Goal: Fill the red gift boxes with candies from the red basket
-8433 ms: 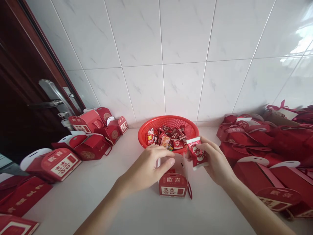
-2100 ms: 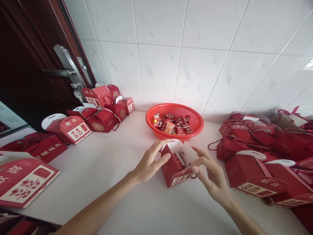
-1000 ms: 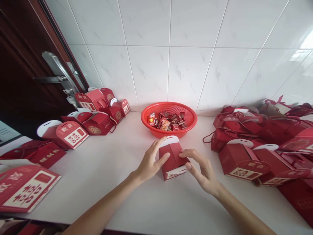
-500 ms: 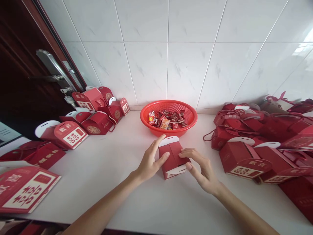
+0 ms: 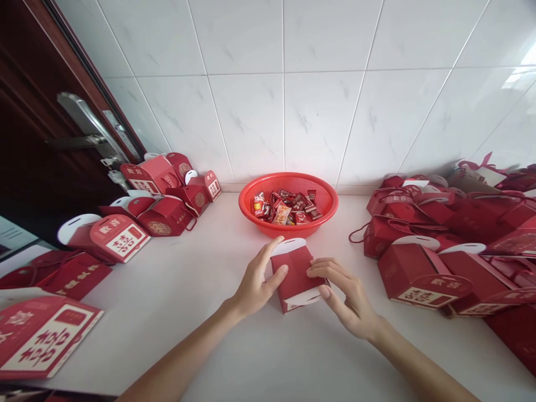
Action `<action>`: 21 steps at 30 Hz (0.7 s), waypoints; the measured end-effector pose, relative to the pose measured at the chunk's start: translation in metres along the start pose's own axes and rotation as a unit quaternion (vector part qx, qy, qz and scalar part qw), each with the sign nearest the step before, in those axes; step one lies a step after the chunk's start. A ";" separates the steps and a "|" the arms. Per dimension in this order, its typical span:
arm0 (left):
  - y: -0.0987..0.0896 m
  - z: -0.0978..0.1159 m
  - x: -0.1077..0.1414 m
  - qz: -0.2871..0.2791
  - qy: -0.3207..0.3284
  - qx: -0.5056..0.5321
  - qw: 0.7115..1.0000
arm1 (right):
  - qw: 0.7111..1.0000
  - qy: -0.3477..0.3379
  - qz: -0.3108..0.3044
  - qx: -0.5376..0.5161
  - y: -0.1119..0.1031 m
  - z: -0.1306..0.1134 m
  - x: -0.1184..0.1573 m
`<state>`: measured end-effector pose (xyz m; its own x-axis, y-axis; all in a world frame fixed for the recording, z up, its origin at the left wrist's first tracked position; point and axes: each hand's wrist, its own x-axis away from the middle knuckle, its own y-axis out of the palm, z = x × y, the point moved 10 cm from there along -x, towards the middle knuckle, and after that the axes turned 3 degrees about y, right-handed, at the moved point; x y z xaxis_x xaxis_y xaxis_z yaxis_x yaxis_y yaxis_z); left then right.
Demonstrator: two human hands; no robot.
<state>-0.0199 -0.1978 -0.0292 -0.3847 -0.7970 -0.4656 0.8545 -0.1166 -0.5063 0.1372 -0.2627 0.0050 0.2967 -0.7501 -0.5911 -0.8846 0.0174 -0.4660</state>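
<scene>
A small red gift box (image 5: 295,277) sits on the white tabletop in front of me, its top flaps folded down across the middle. The white inner side of a rounded handle flap stands up at its far end. My left hand (image 5: 259,283) grips the box from the left, thumb on the top and forefinger stretched along the far left edge. On the right, my right hand (image 5: 345,296) holds the top edge with its fingertips, the thumb by the near right corner. Behind the box stands a red plastic basket (image 5: 288,228) with several wrapped candies (image 5: 288,207) in it.
Several red gift boxes (image 5: 121,234) stand along the left side, near a dark door (image 5: 25,139) with a metal handle. More red boxes (image 5: 419,273) are crowded together on the right. A white tiled wall (image 5: 251,111) rises behind the table.
The view has shifted slightly, so the box and basket appear a little lower. Both hands keep nearly the same hold; the right fingers have slid slightly over the box's top.
</scene>
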 end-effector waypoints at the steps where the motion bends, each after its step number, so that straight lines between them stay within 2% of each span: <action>1: 0.000 -0.001 0.000 0.000 -0.001 0.000 1.000 | 1.000 0.001 -0.001 0.001 0.000 0.000 0.000; 13: 0.001 -0.001 0.000 0.006 -0.005 0.018 1.000 | 1.000 0.006 0.002 0.020 -0.001 0.001 0.001; 21: 0.001 0.006 -0.002 0.003 0.023 0.005 1.000 | 1.000 -0.003 0.009 0.016 0.001 0.000 0.000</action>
<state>-0.0159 -0.1996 -0.0244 -0.3955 -0.7693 -0.5018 0.8603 -0.1190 -0.4957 0.1366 -0.2621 0.0048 0.2826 -0.7455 -0.6036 -0.8778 0.0528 -0.4762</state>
